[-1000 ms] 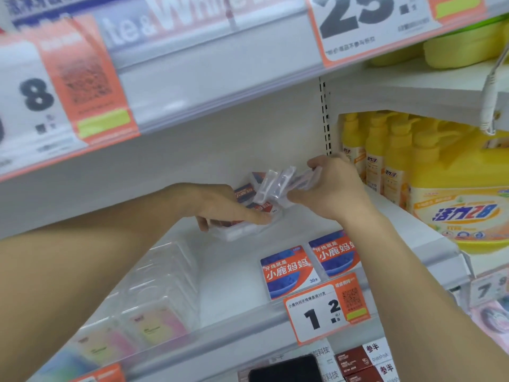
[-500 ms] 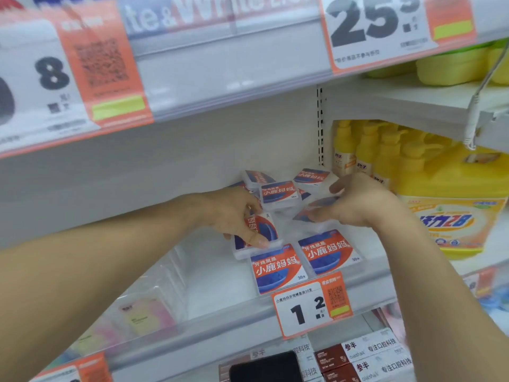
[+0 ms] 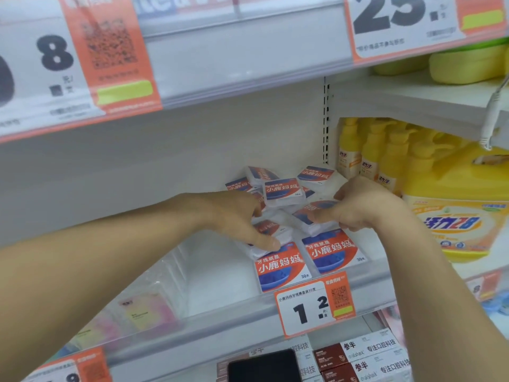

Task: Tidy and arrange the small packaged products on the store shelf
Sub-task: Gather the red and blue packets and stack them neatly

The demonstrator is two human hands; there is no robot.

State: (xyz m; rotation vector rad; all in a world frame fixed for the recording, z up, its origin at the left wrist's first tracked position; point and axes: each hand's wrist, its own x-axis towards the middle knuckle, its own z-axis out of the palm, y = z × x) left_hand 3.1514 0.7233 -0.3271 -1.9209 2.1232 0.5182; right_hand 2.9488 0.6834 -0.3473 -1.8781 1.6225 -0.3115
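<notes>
1. Floss boxes (image 3: 285, 190) sit on the middle shelf (image 3: 220, 274), small clear cases with red-and-blue labels; about nine are in view, though the heap hides some.
2. Two lie flat and square at the front edge, side by side: front-left box (image 3: 281, 267) and front-right box (image 3: 332, 252), just behind the price tag (image 3: 314, 304) marked 1.2.
3. Behind them, a loose heap of roughly five at the back wall, tilted every which way, some overlapping.
4. Left hand (image 3: 234, 219) reaches in from the left, fingers curled over a box (image 3: 271, 230), its thumb on the box's front edge, which touches the front-left box. That grip is clenched on the box.
5. Right hand (image 3: 366, 205) comes in from the right, fingers and thumb pinching a tilted box (image 3: 314, 216) lifted just above the front-right box. That grip is grasping it too.
6. To the right, four yellow pump bottles (image 3: 371, 158) in a row, and one big yellow jug (image 3: 462, 216) in front of them.
7. Left on the same shelf, blurred pastel packs (image 3: 146, 310) behind the clear rail; count unclear.
8. Overhead, two large price tags: tag 8 (image 3: 55, 53) and tag 25 (image 3: 399, 20).
</notes>
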